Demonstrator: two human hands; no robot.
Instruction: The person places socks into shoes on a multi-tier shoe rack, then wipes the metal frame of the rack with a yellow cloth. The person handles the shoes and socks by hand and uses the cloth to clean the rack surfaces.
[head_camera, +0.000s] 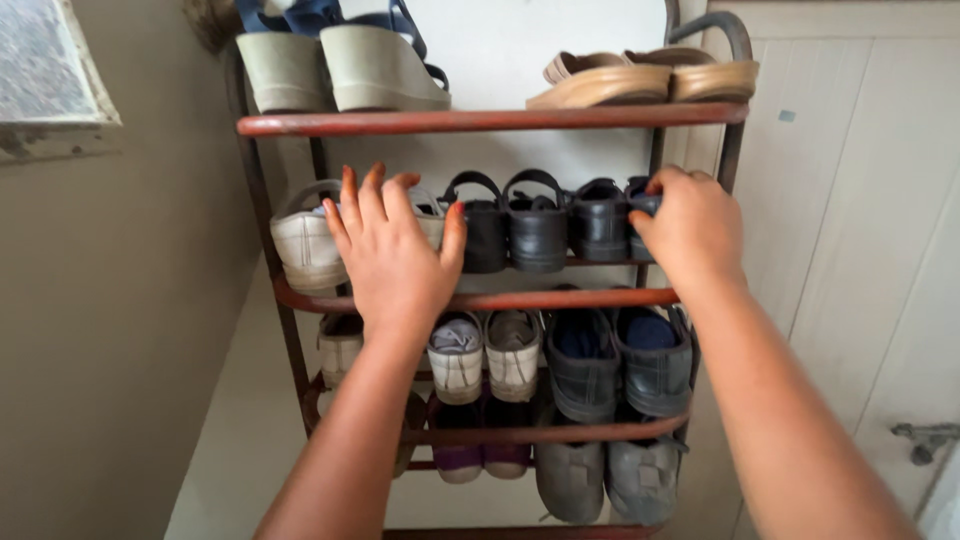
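Rack: reddish-brown metal shoe rack (490, 121) with several rail shelves, standing against a pale wall beside a white panelled door (850, 250).
Left hand: left hand (395, 250) reaches to the second shelf, fingers spread and open, hovering over or just touching a white shoe (305, 245); whether it presses on the shoe cannot be told.
Right hand: right hand (692, 228) is at the right end of the same shelf, fingers curled over the heel of a black shoe (642, 205), gripping it.
Second shelf: between the hands stand black strapped sandals (510, 225) and another black shoe (598, 220).
Top shelf: cream wedge sandals with blue straps (340, 65) on the left, tan flat sandals (640, 80) on the right.
Lower shelves: beige sneakers (485, 355), dark slip-ons (620, 360), purple shoes (480, 455), grey shoes (605, 475).
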